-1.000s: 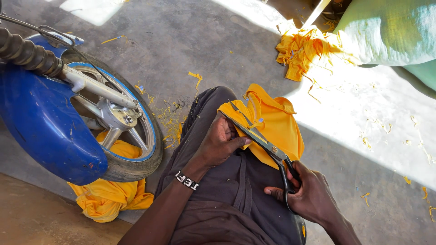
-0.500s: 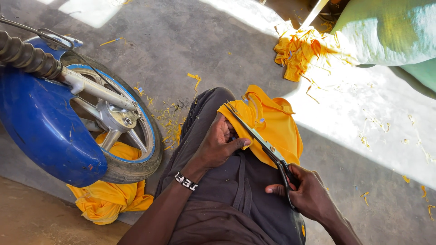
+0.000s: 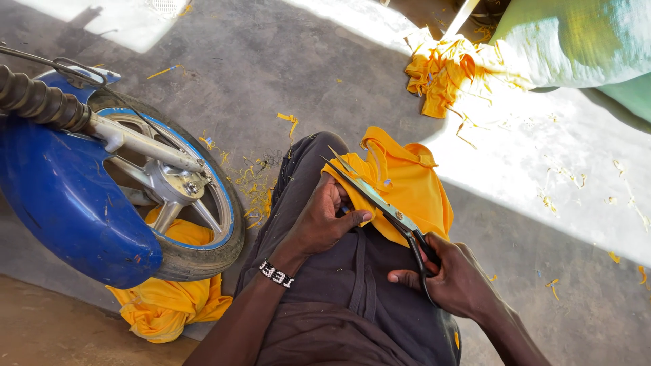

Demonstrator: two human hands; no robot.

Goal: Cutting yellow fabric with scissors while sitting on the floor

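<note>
Right hand [image 3: 456,279] grips the scissors [image 3: 380,203] by the handles, blades slightly parted. Left hand [image 3: 324,220] pinches the yellow cloth [image 3: 410,186] (on the lap), just beside the blades.

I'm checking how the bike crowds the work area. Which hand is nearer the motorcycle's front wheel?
Left. The left hand presses the yellow cloth on the lap, just right of the front wheel in the picture. The right hand grips the scissors farther away, beyond the lap.

scissors [image 3: 380,200] blades opened | tips fwd over yellow cloth [image 3: 413,186]
</note>
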